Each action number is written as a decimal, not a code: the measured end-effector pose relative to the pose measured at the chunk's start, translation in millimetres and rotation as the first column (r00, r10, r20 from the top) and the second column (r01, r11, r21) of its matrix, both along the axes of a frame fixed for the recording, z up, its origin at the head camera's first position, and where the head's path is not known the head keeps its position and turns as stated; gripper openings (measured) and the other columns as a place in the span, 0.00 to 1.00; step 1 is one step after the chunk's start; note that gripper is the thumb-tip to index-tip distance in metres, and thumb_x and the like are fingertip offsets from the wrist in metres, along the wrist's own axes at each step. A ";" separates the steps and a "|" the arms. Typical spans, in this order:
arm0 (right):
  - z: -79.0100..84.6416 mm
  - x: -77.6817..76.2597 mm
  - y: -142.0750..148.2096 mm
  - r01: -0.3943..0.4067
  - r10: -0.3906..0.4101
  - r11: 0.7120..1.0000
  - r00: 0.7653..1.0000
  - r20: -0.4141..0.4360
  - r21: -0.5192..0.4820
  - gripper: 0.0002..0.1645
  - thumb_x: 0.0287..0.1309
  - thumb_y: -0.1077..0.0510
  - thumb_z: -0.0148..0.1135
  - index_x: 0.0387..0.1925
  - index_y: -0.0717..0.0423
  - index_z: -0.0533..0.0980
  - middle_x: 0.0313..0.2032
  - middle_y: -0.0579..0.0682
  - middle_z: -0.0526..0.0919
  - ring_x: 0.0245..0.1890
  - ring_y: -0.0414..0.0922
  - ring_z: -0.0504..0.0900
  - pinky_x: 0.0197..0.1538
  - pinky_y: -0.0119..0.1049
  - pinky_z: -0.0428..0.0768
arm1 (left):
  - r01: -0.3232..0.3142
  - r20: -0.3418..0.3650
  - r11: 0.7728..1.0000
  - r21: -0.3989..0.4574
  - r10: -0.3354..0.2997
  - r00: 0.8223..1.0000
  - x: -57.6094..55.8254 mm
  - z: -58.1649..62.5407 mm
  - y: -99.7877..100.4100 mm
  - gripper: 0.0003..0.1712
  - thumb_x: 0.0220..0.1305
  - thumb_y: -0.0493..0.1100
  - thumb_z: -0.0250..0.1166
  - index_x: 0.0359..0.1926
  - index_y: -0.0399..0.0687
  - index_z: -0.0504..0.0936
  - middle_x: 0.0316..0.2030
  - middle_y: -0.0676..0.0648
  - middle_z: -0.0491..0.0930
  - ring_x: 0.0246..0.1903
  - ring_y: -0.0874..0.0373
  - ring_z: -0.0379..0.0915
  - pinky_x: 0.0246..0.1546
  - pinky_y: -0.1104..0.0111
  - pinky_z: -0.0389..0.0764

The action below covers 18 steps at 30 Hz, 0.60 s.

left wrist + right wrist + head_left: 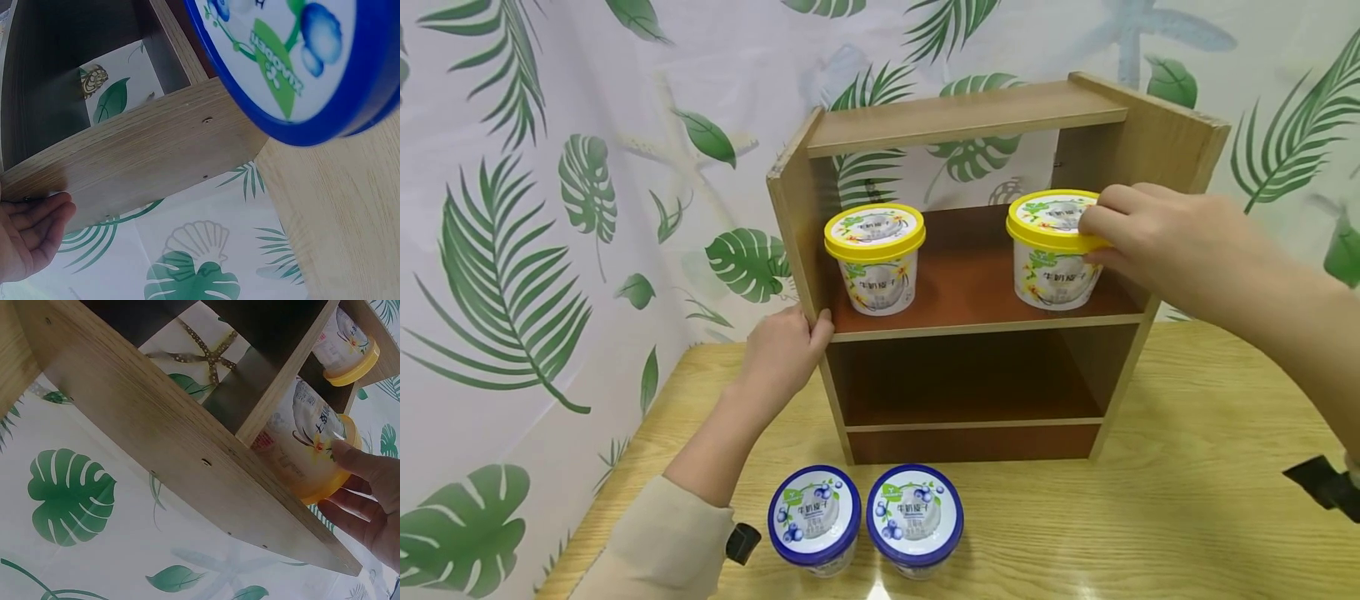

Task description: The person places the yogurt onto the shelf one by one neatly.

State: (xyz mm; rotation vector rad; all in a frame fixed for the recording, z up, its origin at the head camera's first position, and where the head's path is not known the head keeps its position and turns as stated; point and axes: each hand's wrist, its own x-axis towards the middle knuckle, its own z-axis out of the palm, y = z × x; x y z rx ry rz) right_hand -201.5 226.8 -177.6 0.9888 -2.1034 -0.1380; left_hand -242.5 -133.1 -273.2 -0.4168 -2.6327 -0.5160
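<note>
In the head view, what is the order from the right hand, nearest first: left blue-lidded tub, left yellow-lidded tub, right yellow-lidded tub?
1. Right yellow-lidded tub, gripped
2. Left yellow-lidded tub, shelf's left side
3. Left blue-lidded tub, on the table

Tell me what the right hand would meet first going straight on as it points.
Past the gripped tub, the right hand would probably meet the other yellow-lidded tub; depth is unclear.
</note>
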 end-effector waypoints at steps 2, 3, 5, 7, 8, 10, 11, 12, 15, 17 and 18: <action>-0.4 -0.8 0.0 0.012 -0.012 1.000 1.000 -0.002 -0.005 0.23 0.32 0.66 0.76 0.31 0.59 0.70 0.29 0.53 0.73 0.26 0.50 0.74 0.20 0.46 0.76 | 0.001 -0.002 1.000 -0.004 -0.001 1.000 0.3 0.2 0.8 0.23 0.68 0.49 0.46 0.17 0.44 0.70 0.15 0.47 0.67 0.18 0.51 0.67 0.18 0.64 0.67; -0.6 -1.3 -0.1 0.017 -0.017 1.000 1.000 -0.002 -0.009 0.23 0.33 0.66 0.76 0.31 0.59 0.70 0.29 0.54 0.73 0.26 0.51 0.74 0.20 0.47 0.76 | 0.002 -0.003 1.000 -0.006 -0.002 1.000 0.6 0.4 1.1 0.23 0.68 0.48 0.46 0.17 0.44 0.70 0.14 0.47 0.67 0.18 0.52 0.67 0.18 0.64 0.67; -1.3 -2.8 -0.6 0.026 -0.026 0.999 1.000 0.001 -0.021 0.23 0.34 0.66 0.75 0.31 0.60 0.70 0.29 0.54 0.73 0.27 0.51 0.74 0.20 0.47 0.76 | 0.001 -0.001 1.000 -0.006 -0.001 1.000 1.0 0.4 1.2 0.24 0.68 0.48 0.46 0.16 0.44 0.70 0.14 0.47 0.67 0.17 0.52 0.66 0.18 0.65 0.66; -2.6 -4.2 -1.1 0.038 -0.038 0.999 0.999 0.009 -0.039 0.22 0.35 0.66 0.75 0.31 0.60 0.70 0.29 0.54 0.73 0.27 0.52 0.75 0.19 0.48 0.75 | 0.001 0.002 1.000 -0.004 -0.001 1.000 1.3 0.6 1.1 0.23 0.68 0.48 0.46 0.17 0.44 0.70 0.14 0.47 0.67 0.17 0.52 0.66 0.17 0.65 0.66; -3.4 -4.9 -1.6 0.046 -0.046 0.998 0.999 0.013 -0.049 0.22 0.36 0.67 0.74 0.32 0.60 0.70 0.29 0.55 0.73 0.28 0.53 0.75 0.19 0.48 0.74 | 0.000 0.004 1.000 -0.001 0.000 1.000 1.5 0.8 1.0 0.23 0.68 0.48 0.46 0.17 0.44 0.70 0.14 0.47 0.67 0.17 0.52 0.66 0.17 0.66 0.66; -5.2 -6.0 -2.4 0.061 -0.060 0.996 0.998 0.023 -0.072 0.21 0.37 0.67 0.74 0.32 0.60 0.70 0.30 0.56 0.73 0.29 0.55 0.75 0.18 0.48 0.74 | -0.001 0.006 1.000 0.002 0.001 1.000 1.8 1.2 0.9 0.23 0.68 0.49 0.46 0.18 0.43 0.71 0.14 0.47 0.67 0.17 0.52 0.67 0.17 0.66 0.66; -6.0 -6.4 -2.8 0.067 -0.066 0.994 0.998 0.025 -0.082 0.21 0.37 0.67 0.73 0.32 0.60 0.70 0.30 0.56 0.74 0.30 0.55 0.75 0.18 0.48 0.73 | -0.001 0.006 1.000 0.002 0.001 1.000 1.9 1.4 0.9 0.23 0.68 0.49 0.47 0.18 0.43 0.71 0.14 0.47 0.67 0.17 0.52 0.66 0.17 0.66 0.66; -6.8 -6.7 -2.9 0.076 -0.073 0.993 0.997 0.030 -0.090 0.21 0.38 0.67 0.73 0.32 0.60 0.70 0.31 0.56 0.74 0.30 0.55 0.75 0.18 0.49 0.73 | -0.001 0.008 1.000 0.001 0.001 1.000 1.7 1.2 1.0 0.23 0.68 0.49 0.47 0.18 0.43 0.71 0.14 0.47 0.67 0.17 0.52 0.66 0.17 0.66 0.66; -7.9 -7.5 -3.3 0.089 -0.085 0.990 0.995 0.044 -0.105 0.20 0.39 0.68 0.72 0.33 0.61 0.70 0.32 0.57 0.74 0.31 0.56 0.75 0.19 0.50 0.74 | -0.004 0.013 1.000 0.000 0.004 1.000 1.6 1.4 1.3 0.23 0.68 0.49 0.47 0.18 0.44 0.70 0.14 0.47 0.67 0.17 0.52 0.66 0.17 0.65 0.66; -7.8 -8.3 -3.1 0.091 -0.086 0.990 0.995 0.050 -0.110 0.19 0.40 0.68 0.72 0.33 0.61 0.70 0.32 0.57 0.74 0.32 0.56 0.75 0.21 0.51 0.75 | -0.005 0.015 1.000 0.002 0.005 1.000 1.5 1.2 1.4 0.23 0.68 0.49 0.47 0.18 0.44 0.70 0.14 0.47 0.67 0.17 0.52 0.66 0.18 0.66 0.66; -7.7 -8.8 -2.8 0.091 -0.086 0.990 0.995 0.054 -0.111 0.19 0.40 0.68 0.72 0.33 0.61 0.70 0.32 0.57 0.74 0.32 0.56 0.75 0.21 0.51 0.75 | -0.005 0.015 1.000 0.004 0.005 1.000 1.4 1.1 1.4 0.23 0.68 0.49 0.47 0.18 0.44 0.70 0.14 0.47 0.67 0.17 0.52 0.66 0.18 0.66 0.66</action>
